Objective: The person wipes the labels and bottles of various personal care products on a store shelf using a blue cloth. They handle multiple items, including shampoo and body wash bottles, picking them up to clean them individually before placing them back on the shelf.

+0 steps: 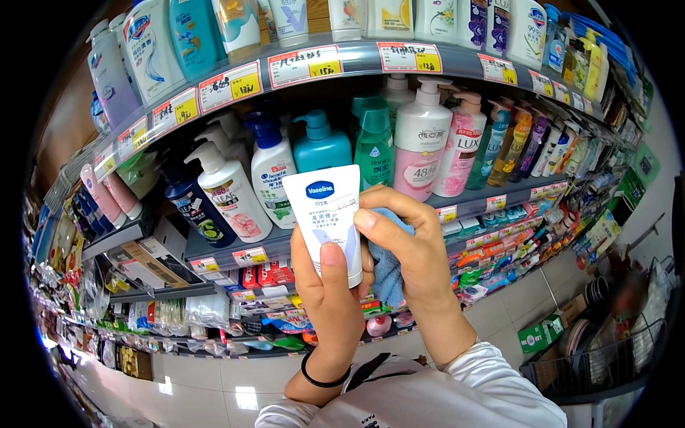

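Observation:
My left hand grips a white Vaseline squeeze tube with its cap end down. The thumb lies across the tube's front, and a black band circles that wrist. From the right, my right hand has its thumb and forefinger at the tube's upper edge, beside a small price sticker. A blue cloth is bunched in the same hand, under the fingers. Behind the tube stand a teal pump bottle and a green Rejoice bottle, both partly covered.
An upper shelf edge with price tags curves above my hands. Pump bottles, including a pink-and-white one, line the middle shelf. A wire basket holding goods stands at the lower right, on the tiled floor.

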Tool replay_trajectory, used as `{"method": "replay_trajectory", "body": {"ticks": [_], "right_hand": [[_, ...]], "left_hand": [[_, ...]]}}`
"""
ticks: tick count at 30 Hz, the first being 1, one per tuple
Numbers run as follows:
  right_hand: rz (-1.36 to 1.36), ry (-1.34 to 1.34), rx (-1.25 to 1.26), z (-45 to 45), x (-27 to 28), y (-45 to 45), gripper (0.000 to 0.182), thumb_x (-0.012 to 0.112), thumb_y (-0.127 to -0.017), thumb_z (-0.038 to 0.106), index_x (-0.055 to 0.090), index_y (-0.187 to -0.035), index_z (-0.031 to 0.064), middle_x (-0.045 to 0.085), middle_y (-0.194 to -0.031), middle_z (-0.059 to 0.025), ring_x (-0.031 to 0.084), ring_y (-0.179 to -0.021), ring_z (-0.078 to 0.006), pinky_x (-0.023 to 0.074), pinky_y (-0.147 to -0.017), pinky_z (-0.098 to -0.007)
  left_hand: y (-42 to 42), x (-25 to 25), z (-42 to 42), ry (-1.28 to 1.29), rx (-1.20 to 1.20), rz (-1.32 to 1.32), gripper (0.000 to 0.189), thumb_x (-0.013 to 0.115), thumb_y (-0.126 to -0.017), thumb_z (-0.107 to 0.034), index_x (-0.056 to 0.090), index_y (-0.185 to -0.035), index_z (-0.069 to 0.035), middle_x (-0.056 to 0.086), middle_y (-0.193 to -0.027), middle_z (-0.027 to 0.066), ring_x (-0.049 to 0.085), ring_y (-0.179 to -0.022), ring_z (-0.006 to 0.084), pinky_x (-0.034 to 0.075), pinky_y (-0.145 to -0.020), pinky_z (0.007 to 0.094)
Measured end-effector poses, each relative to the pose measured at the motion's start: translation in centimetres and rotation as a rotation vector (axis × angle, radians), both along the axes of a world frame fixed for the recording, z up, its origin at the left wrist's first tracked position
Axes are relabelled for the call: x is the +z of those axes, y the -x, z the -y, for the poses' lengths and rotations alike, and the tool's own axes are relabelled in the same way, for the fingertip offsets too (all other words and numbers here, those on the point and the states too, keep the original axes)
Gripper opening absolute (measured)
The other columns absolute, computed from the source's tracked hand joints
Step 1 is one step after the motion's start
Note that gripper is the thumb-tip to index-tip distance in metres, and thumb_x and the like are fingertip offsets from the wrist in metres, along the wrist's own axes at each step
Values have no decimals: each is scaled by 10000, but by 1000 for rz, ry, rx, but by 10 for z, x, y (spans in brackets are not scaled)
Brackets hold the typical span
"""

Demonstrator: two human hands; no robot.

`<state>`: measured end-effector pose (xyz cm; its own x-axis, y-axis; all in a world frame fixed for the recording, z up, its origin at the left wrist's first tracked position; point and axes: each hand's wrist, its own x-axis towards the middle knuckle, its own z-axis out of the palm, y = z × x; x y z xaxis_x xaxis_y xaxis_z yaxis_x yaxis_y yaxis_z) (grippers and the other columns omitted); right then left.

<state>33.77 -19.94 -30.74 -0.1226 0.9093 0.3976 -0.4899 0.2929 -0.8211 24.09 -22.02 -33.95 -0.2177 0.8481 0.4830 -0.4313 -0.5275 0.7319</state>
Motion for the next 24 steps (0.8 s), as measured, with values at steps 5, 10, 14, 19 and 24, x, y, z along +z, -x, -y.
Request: {"method": "replay_trajectory", "body": {"ticks": [5,10,14,19,24], "right_hand": [[-5,-14,-13,-3,-3,2,146,667,-947,117,672,-966,-29,637,-774,-24,555,-566,-53,443,-444,-229],[-14,-7,-29,-4,-4,5,152,666,-950,126,673,-973,-24,632,-750,-25,555,-557,-51,442,-431,-222],[-20,7,-35,-4,-4,6,157,665,-947,127,668,-974,-27,630,-744,-25,552,-547,-51,440,-422,-221],[-35,13,-38,-5,-3,7,156,657,-940,122,665,-975,-30,629,-746,-24,559,-546,-52,445,-419,-224],[-21,7,-46,-6,-5,7,158,653,-939,122,664,-980,-29,631,-752,-26,567,-555,-51,451,-419,-226]], "left_hand": [[1,-4,-4,-4,0,-4,442,442,-1066,-337,398,-1353,-5,559,-735,46,426,-501,54,310,-431,196],[3,-4,-5,-23,14,-14,443,451,-1065,-337,400,-1350,-2,559,-744,42,427,-510,51,309,-436,194],[3,-5,-6,4,15,-13,440,454,-1066,-336,403,-1348,-2,557,-755,37,432,-524,50,314,-439,193],[2,-6,-6,5,26,-22,428,455,-1066,-338,415,-1337,-8,558,-761,35,434,-529,48,320,-440,192],[3,-4,-6,20,14,-12,415,454,-1067,-332,420,-1330,-13,562,-765,36,439,-532,47,323,-441,193]]}}
